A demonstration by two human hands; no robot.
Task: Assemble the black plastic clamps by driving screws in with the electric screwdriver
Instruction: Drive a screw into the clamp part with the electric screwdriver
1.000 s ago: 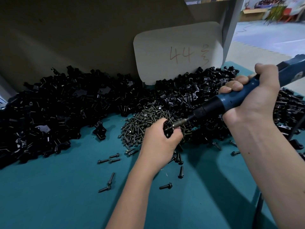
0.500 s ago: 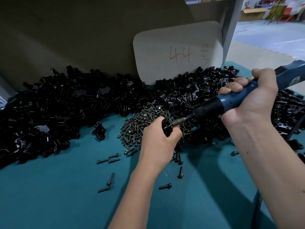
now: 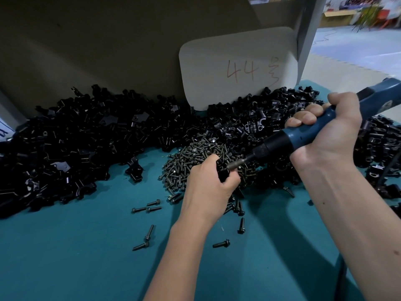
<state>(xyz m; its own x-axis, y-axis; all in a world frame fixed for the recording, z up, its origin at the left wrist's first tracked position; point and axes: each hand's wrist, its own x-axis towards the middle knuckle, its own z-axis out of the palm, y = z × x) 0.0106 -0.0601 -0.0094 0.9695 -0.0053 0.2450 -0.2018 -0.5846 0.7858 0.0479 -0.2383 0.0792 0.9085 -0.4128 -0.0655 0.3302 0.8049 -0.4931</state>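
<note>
My left hand (image 3: 209, 187) grips a small black plastic clamp (image 3: 222, 170) just above the teal table, in front of a heap of dark screws (image 3: 191, 161). My right hand (image 3: 325, 131) holds a blue electric screwdriver (image 3: 303, 135) by its body, tilted down to the left. Its metal bit (image 3: 235, 164) touches the clamp between my left thumb and fingers. Most of the clamp is hidden by my fingers.
Large piles of black clamp parts (image 3: 76, 144) spread across the back of the teal table (image 3: 76, 257), with more at the right (image 3: 382, 148). Loose screws (image 3: 147, 208) lie in front. A card marked "44" (image 3: 238, 68) leans against the back board.
The screwdriver handle has dropped slightly and the bit stays pressed on the clamp. My left hand has shifted a little up and stays gripping the clamp.
</note>
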